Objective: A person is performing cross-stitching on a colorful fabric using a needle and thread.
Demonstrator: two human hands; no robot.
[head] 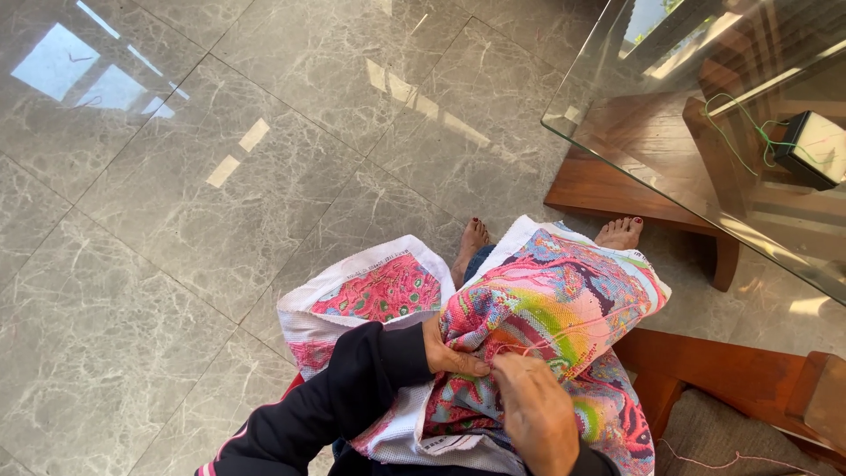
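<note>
Embroidery cloth [546,300], a bright cross-stitched canvas in pink, rainbow and blue with a white border, lies bunched across our lap, and both our hands are on it. Our left hand [448,353], coming out of a black sleeve [344,397] with a pink stripe, has its fingers curled into a fold of the cloth, pinching the fabric between thumb and fingertips. Our right hand [538,410] rests just beside it, back of the hand up, its fingertips [504,363] pressed together on the cloth almost touching the left thumb; we cannot tell whether they nip a needle, as anything that small is hidden. A thin pink thread [564,339] runs from these fingertips outward over the stitched surface. Beyond the fingers the cloth drapes over our knees, one flap with a pink pattern folded off to the left of the left hand. Past the cloth's far edge our two bare feet [473,236] stand on the grey marble floor [220,176]. Farther out and to the right of the fingers stands a glass-topped wooden table [617,176] with a small dark box [815,148] and a green thread [740,141] on it. Close by the right hand is a wooden chair arm [731,375], with a loose pink thread [731,460] on the seat cushion.
</note>
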